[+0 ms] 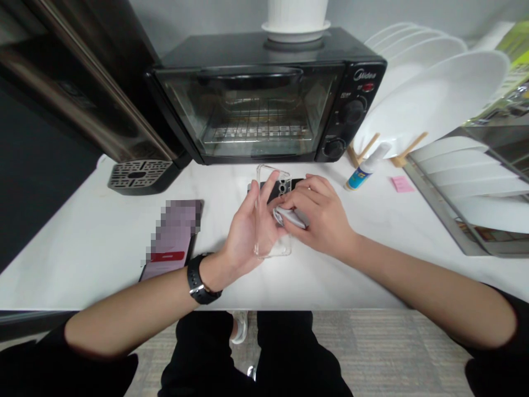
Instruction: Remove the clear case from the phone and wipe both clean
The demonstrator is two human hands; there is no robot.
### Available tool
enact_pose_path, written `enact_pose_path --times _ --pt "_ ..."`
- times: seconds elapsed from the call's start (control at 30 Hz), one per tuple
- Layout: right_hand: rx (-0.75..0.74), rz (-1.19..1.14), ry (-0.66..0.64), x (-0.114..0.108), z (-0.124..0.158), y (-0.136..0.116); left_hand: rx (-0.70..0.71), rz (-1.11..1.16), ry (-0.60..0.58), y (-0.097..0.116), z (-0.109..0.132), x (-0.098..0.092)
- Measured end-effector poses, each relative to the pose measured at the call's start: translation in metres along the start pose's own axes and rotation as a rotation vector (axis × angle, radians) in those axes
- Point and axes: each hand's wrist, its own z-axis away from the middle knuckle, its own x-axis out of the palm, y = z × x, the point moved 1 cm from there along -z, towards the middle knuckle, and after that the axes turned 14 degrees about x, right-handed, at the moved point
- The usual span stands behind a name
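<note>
In the head view, my left hand [243,237] holds a clear phone case [273,251] upright near the middle of the counter, its fingers seen through the see-through plastic. My right hand [328,218] pinches a folded grey cloth [291,216] against the case's right side. Partly hidden behind both hands, a dark phone [275,191] with round camera lenses lies on the counter. A second phone [171,234], its screen lit and partly blurred out, lies left of my left wrist.
Behind my hands stands a black toaster oven [256,116] with a white pot [296,19] on top. A small spray bottle [366,168], a pink sticky note [402,184] and racked white plates [438,99] are on the right. A machine with a drip tray [140,175] stands left.
</note>
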Motion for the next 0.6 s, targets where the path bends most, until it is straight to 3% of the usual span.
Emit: enact_pose_path --times 0.4,0.6 --pt "0.137 -0.066 0.209 -0.009 -0.005 0.009 -0.161 -0.128 -0.143 -0.012 0.007 -0.001" --pt "0.159 -0.236 0.118 -0.007 -0.002 0.001 -0.24 -0.093 -0.143 -0.02 0.008 -0.006"
